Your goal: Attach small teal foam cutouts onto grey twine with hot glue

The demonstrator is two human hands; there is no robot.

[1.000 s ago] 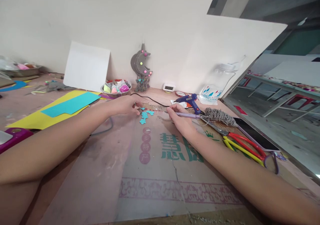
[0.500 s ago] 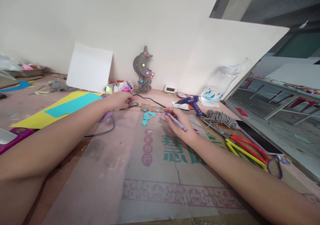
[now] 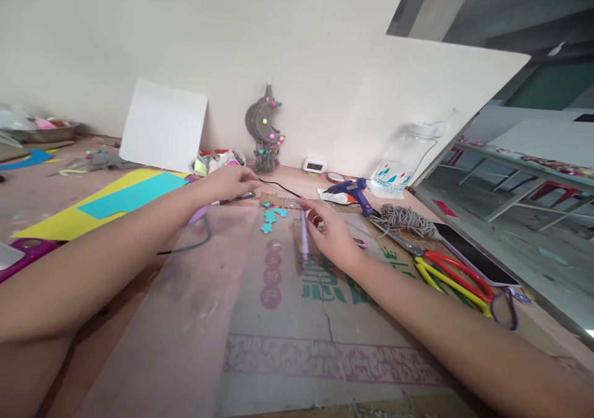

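My left hand (image 3: pixel 231 182) is above the back part of the work surface, fingers stretched to the right. Beneath its fingertips lies a small dark object (image 3: pixel 248 195), its kind unclear. Held in my right hand (image 3: pixel 331 232) is a slim purple pen (image 3: pixel 304 235), smeared by motion and pointing toward me. Between the hands, several turquoise flower-shaped cutouts (image 3: pixel 270 218) lie on a translucent sheet (image 3: pixel 195 319). Just behind them is a narrow piece of brown cardboard (image 3: pixel 278 200).
On the right are a blue glue gun (image 3: pixel 350 192), grey cord (image 3: pixel 403 218), red-and-yellow-handled scissors (image 3: pixel 457 275), a phone (image 3: pixel 477 254) and a clear jug (image 3: pixel 401 161). Yellow sheet (image 3: pixel 51 217) and turquoise sheet (image 3: pixel 134 195) lie left. A grey moon ornament (image 3: pixel 262 124) stands against the wall.
My left hand has shifted slightly right, its fingers stretching out above the dark object. The pen in my right hand has swung round from slanting rightward to pointing toward me.
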